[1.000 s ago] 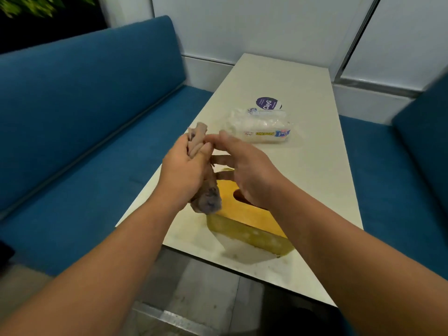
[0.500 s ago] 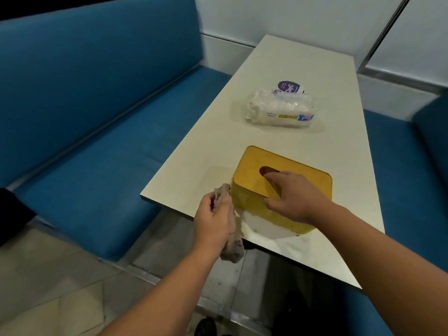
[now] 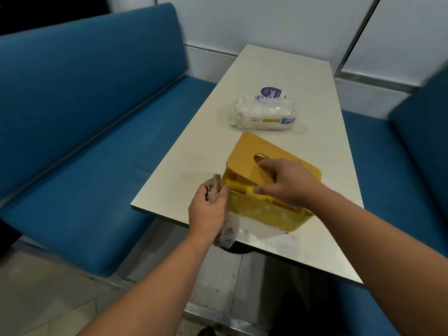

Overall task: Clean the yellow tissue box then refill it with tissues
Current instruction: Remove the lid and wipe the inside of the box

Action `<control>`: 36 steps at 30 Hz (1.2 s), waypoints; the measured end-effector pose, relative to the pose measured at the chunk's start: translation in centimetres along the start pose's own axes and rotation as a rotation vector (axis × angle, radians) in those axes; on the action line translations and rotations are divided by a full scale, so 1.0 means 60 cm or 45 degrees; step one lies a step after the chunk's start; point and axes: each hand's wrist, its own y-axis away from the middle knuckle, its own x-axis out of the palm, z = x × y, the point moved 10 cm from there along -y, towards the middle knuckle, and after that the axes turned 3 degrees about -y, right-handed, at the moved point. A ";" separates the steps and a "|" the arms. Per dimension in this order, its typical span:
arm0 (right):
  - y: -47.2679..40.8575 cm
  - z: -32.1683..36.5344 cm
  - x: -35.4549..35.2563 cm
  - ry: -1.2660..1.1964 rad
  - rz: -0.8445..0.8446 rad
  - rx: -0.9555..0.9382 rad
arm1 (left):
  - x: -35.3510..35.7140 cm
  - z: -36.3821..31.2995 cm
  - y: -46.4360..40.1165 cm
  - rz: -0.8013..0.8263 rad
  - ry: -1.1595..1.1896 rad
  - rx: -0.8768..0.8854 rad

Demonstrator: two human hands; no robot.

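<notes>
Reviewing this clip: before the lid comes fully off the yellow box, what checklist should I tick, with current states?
1. Right hand grips the tan lid, one finger hooked in the oval slot: ok.
2. Lid tilted up at its left end, off the yellow plastic tissue box: ok.
3. Left hand holds the crumpled grey cloth against the box's left end: ok.
4. Box interior empty: cannot tell.
5. Clear-wrapped white tissue pack lies beyond the box on the pale table: ok.

tissue box (image 3: 264, 209): I see yellow
bench (image 3: 278, 69): cream
seats (image 3: 97, 117): blue
cloth (image 3: 225, 235): grey, dark blotches
tissue pack (image 3: 264, 115): white, beyond the box
</notes>
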 end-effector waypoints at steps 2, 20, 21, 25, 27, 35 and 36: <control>0.004 -0.016 -0.040 -0.065 -0.118 0.075 | -0.002 0.000 -0.002 -0.009 0.001 -0.006; 0.114 -0.330 0.054 -0.133 -0.227 1.077 | 0.004 -0.011 -0.003 -0.016 0.015 0.053; 0.112 -0.330 0.061 -0.136 -0.210 1.078 | 0.004 -0.011 -0.004 -0.017 0.018 0.047; 0.108 -0.321 0.069 -0.095 -0.201 1.034 | 0.002 -0.007 -0.004 -0.021 0.001 0.040; 0.106 -0.325 0.067 -0.043 -0.214 1.009 | 0.001 -0.007 -0.002 -0.024 0.001 0.039; 0.071 -0.260 -0.060 -0.365 -0.930 0.549 | -0.030 0.034 0.016 -0.073 0.310 -0.184; 0.050 -0.208 -0.072 -0.329 -0.902 0.334 | -0.024 0.037 0.020 -0.055 0.301 -0.184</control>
